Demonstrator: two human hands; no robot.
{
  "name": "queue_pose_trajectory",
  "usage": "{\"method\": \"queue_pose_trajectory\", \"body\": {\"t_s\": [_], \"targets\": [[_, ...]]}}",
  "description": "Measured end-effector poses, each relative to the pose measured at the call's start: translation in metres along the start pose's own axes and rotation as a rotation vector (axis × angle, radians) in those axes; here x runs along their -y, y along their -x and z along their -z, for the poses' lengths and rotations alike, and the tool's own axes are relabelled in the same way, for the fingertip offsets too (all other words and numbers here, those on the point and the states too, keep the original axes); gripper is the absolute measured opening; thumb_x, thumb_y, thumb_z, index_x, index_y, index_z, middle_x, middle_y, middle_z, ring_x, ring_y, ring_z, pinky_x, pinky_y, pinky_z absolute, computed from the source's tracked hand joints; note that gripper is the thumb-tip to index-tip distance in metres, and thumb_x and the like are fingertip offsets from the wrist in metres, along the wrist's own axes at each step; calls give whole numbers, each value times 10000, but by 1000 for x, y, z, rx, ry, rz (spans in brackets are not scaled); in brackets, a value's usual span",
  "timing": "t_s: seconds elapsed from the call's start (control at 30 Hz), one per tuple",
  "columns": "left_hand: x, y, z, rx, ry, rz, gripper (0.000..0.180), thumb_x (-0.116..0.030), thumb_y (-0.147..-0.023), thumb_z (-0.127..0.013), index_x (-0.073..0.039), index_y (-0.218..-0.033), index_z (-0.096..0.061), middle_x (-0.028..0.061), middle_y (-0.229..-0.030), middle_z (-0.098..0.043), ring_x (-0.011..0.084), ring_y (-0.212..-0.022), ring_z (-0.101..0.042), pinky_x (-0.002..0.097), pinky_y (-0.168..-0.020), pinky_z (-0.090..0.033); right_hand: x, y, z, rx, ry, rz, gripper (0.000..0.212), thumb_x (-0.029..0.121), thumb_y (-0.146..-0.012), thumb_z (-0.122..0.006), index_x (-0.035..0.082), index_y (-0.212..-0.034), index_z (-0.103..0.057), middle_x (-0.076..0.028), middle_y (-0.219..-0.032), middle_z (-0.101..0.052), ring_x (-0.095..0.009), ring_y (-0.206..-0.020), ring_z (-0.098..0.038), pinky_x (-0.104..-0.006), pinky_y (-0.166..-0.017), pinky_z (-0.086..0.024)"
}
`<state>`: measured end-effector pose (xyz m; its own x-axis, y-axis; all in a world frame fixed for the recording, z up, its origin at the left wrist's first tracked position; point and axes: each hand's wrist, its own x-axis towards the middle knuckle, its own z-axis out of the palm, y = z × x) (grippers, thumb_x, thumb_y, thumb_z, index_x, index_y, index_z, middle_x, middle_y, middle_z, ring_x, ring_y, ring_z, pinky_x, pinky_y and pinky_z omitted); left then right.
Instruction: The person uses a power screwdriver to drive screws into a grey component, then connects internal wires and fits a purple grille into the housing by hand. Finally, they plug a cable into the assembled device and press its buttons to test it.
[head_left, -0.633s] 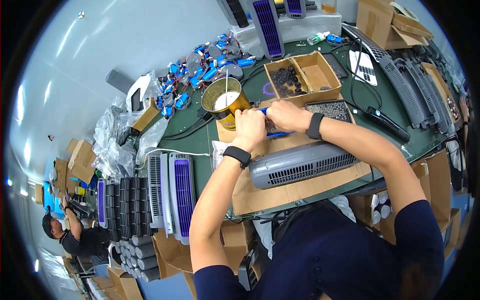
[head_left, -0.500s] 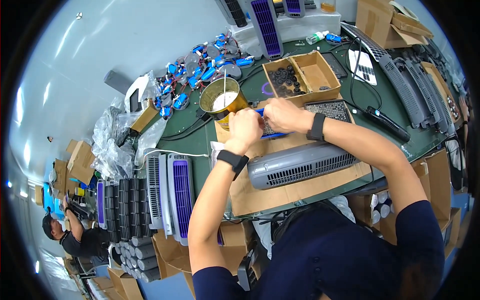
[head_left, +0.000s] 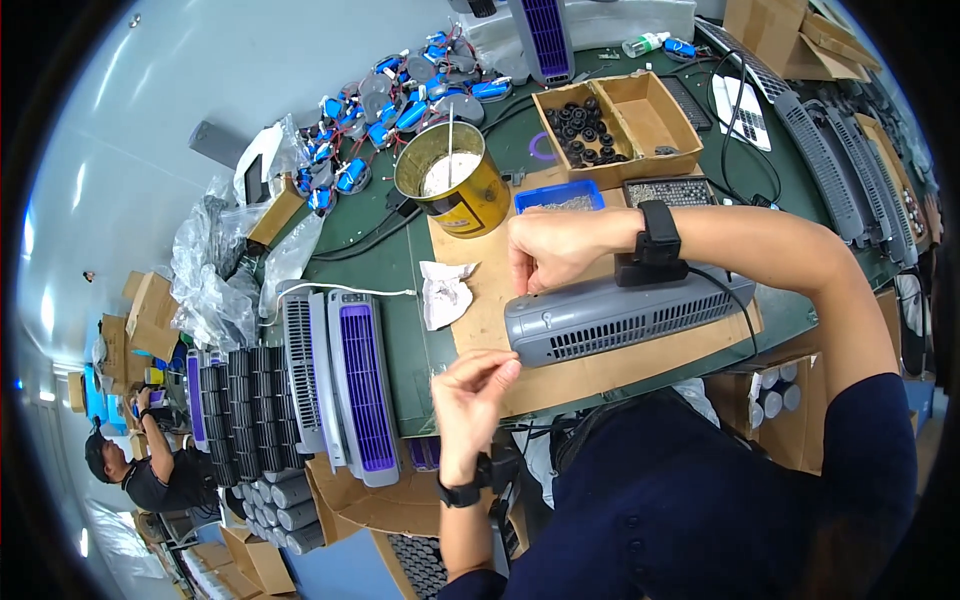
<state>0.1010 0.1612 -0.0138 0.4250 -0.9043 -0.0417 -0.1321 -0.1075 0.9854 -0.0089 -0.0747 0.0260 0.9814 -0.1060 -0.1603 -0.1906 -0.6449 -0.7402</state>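
A long grey slotted fan housing [head_left: 625,322] lies across the cardboard sheet in front of me. My left hand [head_left: 472,400] is at its left end, thumb and forefinger pinched together at the corner; anything between them is too small to make out. Over the top left of the housing, my right hand [head_left: 565,245] has its fingers curled down, tips close to the surface. What those fingers grip, if anything, is hidden. Behind the right hand stands a blue tray [head_left: 530,198] of small metal parts, beside a dark tray [head_left: 668,192] filled with similar bits.
A yellow tin [head_left: 470,212] with a stick in white paste stands left of the blue tray. Crumpled paper [head_left: 443,295] lies nearby. A cardboard box [head_left: 655,115] holds black round parts. Purple-grilled housings [head_left: 366,385] stand at left. Another person [head_left: 150,470] works far left.
Both hands have left the blue tray and come nearer to me. The left is now at the housing's left end, the right over its top. The view has shifted slightly.
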Motion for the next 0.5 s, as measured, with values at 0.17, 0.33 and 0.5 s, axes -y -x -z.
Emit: {"method": "queue_pose_trajectory", "body": {"t_s": [0.17, 0.33, 0.5], "targets": [[14, 18, -28, -90, 216, 56, 122, 47, -830, -731, 44, -952, -733, 76, -959, -687, 103, -831, -638, 208, -730, -516, -5, 5, -5, -30, 77, 51, 158, -22, -718, -675, 6, -857, -745, -146, -768, -720, -240, -701, -701, -327, -632, -540], [27, 27, -42, -171, 263, 23, 171, 101, -802, -731, 39, -961, -736, 105, -987, -685, 120, -835, -662, 211, -713, -537, -4, 3, -9, -77, 48, 95, 109, -42, -708, -673, -24, -815, -680, -152, -744, -693, -269, -709, -689, -342, -623, -532], [34, 29, -47, -227, 271, 42, 140, 91, -799, -741, 46, -931, -729, 106, -942, -700, 119, -796, -669, 212, -709, -541, -6, 0, -14, -123, 87, 194, 142, -63, -707, -670, -21, -803, -574, -150, -689, -636, -317, -672, -649, -402, -571, -476]]}}
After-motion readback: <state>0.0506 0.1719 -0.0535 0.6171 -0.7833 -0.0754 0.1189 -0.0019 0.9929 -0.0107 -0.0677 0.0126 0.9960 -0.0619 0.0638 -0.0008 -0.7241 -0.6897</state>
